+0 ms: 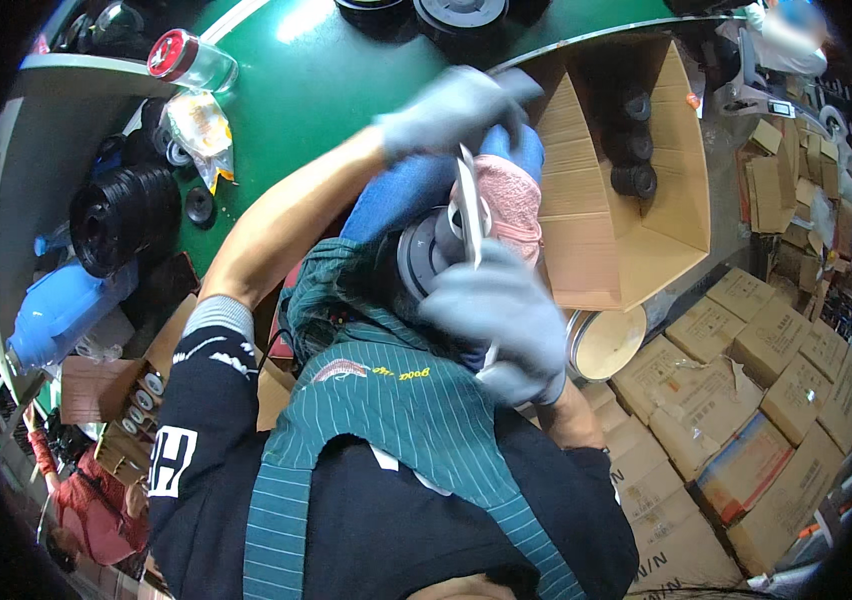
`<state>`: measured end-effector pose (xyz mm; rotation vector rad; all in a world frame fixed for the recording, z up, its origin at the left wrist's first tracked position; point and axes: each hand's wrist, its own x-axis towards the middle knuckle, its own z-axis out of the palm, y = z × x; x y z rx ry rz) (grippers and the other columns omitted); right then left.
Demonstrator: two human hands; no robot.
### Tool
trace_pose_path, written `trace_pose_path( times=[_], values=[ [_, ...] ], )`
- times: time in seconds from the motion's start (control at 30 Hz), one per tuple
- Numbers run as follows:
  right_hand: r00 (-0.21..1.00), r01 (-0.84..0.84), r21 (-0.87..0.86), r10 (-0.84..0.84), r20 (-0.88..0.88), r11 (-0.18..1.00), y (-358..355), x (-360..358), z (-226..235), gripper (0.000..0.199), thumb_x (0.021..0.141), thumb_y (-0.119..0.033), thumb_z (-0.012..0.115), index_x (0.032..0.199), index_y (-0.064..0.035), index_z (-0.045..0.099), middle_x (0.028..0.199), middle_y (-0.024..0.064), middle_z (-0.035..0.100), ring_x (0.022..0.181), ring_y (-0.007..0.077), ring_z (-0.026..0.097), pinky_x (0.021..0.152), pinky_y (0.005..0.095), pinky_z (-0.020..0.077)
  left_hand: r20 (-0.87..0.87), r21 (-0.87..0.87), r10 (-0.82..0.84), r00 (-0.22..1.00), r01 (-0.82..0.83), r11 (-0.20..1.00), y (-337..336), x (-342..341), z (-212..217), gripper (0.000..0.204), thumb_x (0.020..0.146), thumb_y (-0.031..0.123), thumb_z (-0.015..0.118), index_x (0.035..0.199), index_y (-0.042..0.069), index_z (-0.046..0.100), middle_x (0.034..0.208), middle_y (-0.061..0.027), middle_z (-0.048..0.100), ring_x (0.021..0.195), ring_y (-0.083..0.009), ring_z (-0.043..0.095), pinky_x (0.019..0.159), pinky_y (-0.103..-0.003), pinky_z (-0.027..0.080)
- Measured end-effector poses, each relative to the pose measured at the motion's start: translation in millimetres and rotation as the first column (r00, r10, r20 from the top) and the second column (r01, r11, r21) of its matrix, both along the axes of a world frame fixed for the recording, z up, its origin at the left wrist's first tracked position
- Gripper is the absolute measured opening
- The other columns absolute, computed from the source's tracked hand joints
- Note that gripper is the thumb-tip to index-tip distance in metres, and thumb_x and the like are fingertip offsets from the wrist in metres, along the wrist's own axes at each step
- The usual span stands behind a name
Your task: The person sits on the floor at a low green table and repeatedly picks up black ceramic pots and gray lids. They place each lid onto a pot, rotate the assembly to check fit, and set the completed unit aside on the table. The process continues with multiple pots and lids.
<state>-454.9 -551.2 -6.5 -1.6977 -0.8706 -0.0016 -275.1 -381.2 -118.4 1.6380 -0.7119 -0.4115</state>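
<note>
My right hand (501, 312) in a grey glove is closed round a long, flat, pale blade-like tool (469, 205), its narrow end pointing up and away from me. Motion blurs that hand and hides the tool's middle. Beside the blade, a dark grey round part (424, 258) with a raised hub rests on my lap, partly covered by the right hand. Pink cloth (512, 200) lies over my knee just right of the blade. My left hand (451, 112), also gloved and blurred, is raised above my knees near the table edge. Its fingers look stretched out, with nothing visible in them.
A large open carton (668, 230) with several black round parts (634, 180) stands at right. On the green table (316, 100) are a red-lidded jar (193, 62), a plastic bag (201, 135) and black discs (461, 10). Stacked cartons (746, 350) fill the right. A person (101, 510) is at lower left.
</note>
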Motion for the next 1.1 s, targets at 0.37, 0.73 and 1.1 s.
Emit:
trace_pose_path(
  times=[0.37, 0.73, 1.1],
  values=[
    [0.766, 0.389, -0.547, -0.59, -0.255, 0.741, 6, -58, -55, 0.099, 0.068, -0.035, 0.1, 0.155, -0.0086, 0.059, 0.169, 0.0307, 0.041, 0.154, 0.0434, 0.046, 0.125, 0.0487, 0.0404, 0.177, 0.206, 0.763, 0.622, -0.781, 0.589, 194, -97, -93, 0.058, 0.103, 0.03, 0.072, 0.155, 0.007, 0.059, 0.131, -0.0128, 0.078, 0.114, -0.0268, 0.076, 0.098, -0.04, 0.059],
    [0.687, 0.673, 0.093, -0.573, -0.447, 0.734, -24, 8, -4, 0.083, 0.106, -0.061, 0.065, 0.157, 0.0035, 0.053, 0.149, 0.0116, 0.064, 0.133, 0.022, 0.062, 0.116, 0.0407, 0.0486, 0.754, 0.14, 0.48, 0.449, -0.823, 0.551, 180, -129, -24, 0.09, 0.086, 0.042, 0.086, 0.159, 0.005, 0.048, 0.155, -0.027, 0.053, 0.143, -0.0453, 0.053, 0.116, -0.056, 0.047],
    [0.29, 0.404, 0.349, 0.244, -0.926, 0.846, 56, 90, -46, 0.085, 0.111, -0.073, 0.028, 0.171, -0.013, 0.037, 0.165, 0.0203, 0.05, 0.152, 0.0339, 0.049, 0.123, 0.0527, 0.0414, 0.645, -0.006, 0.666, 0.374, -0.869, 0.494, 175, -98, 81, 0.057, 0.078, 0.018, 0.096, 0.126, 0.005, 0.069, 0.143, -0.0269, 0.059, 0.123, -0.0449, 0.068, 0.106, -0.048, 0.056]
  ],
)
